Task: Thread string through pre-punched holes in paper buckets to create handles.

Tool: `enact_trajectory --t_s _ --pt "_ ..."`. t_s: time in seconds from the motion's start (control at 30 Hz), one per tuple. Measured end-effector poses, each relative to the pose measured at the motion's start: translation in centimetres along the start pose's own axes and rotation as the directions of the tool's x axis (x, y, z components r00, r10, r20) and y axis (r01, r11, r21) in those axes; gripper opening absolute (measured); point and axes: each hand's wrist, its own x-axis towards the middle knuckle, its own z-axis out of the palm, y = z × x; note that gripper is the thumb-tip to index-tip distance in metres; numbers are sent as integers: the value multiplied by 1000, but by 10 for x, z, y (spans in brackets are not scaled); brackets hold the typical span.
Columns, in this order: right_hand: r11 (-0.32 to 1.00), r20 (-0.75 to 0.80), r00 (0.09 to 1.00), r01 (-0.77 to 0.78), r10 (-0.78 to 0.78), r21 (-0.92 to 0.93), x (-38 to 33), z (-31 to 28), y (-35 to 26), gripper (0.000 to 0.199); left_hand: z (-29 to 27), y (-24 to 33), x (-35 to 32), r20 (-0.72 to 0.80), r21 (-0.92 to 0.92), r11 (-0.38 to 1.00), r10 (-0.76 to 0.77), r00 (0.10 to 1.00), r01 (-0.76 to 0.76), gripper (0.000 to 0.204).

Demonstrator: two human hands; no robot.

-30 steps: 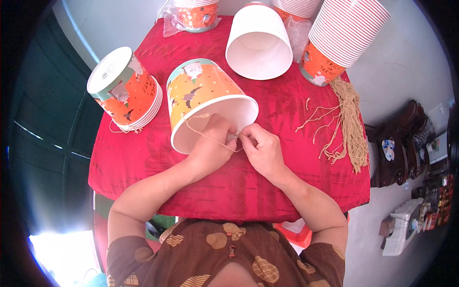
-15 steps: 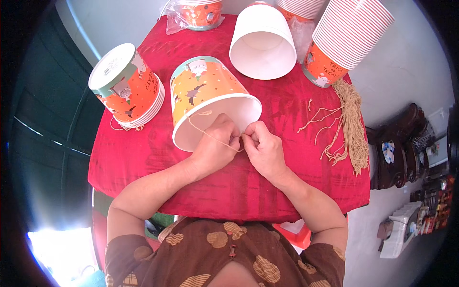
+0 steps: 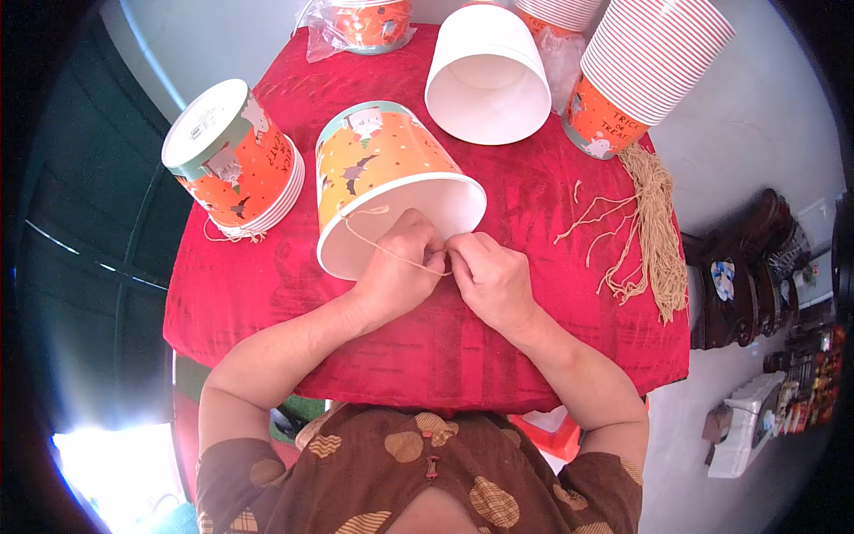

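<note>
An orange paper bucket (image 3: 391,156) with ghost and bat pictures lies tipped on the red cloth, its white mouth facing me. A tan string (image 3: 369,238) is fastened at the left of its rim and runs across to my hands. My left hand (image 3: 402,267) is closed at the mouth of the bucket, its fingers pinching the string near the rim. Beside it my right hand (image 3: 492,280) is closed too, thumb and forefinger pinched on the string at the lower right rim. The fingertips nearly touch, and the string's end is hidden between them.
A stack of upturned buckets (image 3: 236,160) stands at the left. A white-sided bucket (image 3: 489,89) lies behind, near a tall bucket stack (image 3: 654,67). A bundle of tan strings (image 3: 654,231) hangs toward the right edge of the red cloth (image 3: 551,347). Plastic-wrapped buckets (image 3: 369,27) stand far back.
My right hand has turned slightly, its knuckles shifting a little to the left and down. Bucket and string stay almost where they were.
</note>
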Motion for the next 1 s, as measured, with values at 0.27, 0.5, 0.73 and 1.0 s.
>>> enact_trajectory --t_s 0.27,0.5,0.73,1.0 --pt "984 65 992 113 -105 -137 0 -2 1 12 -2 0 3 8 -85 994 -62 998 63 9" --pt "995 27 997 70 -72 64 0 2 7 5 -2 0 2 -1 -40 999 -11 1000 11 12" --pt "958 91 990 -125 105 258 1 2 10 6 -3 -1 4 27 -29 999 -26 999 27 12" --pt "938 142 977 -193 158 288 2 0 12 6 -2 -6 1 55 -52 999 -5 998 8 7"
